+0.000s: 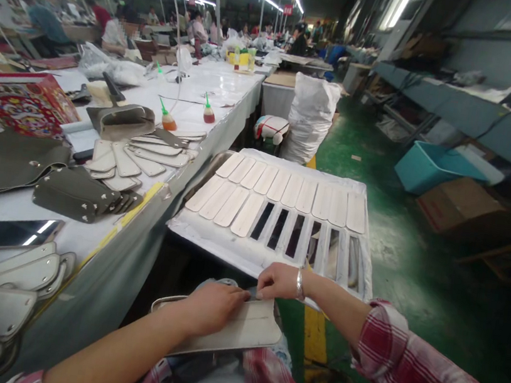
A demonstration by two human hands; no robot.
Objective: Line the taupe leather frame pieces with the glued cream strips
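Observation:
A beige leather piece (245, 333) lies across my lap. My left hand (211, 306) presses down on its left part with the fingers curled together. My right hand (278, 281), with a silver bracelet at the wrist, pinches the piece's upper edge. Just beyond my hands stands a white slotted tray (212, 230) carrying two rows of cream leather strips (284, 189); several slots at the front right show dark and open.
A long white workbench (87, 237) on my left holds a phone (16, 233), olive leather parts (74, 194), cream cut pieces (131, 161), glue bottles (168, 119) and a red patterned box (21, 101). A white sack (310, 120), a blue bin (430, 168) and cardboard stand on the green floor. Other people sit far back.

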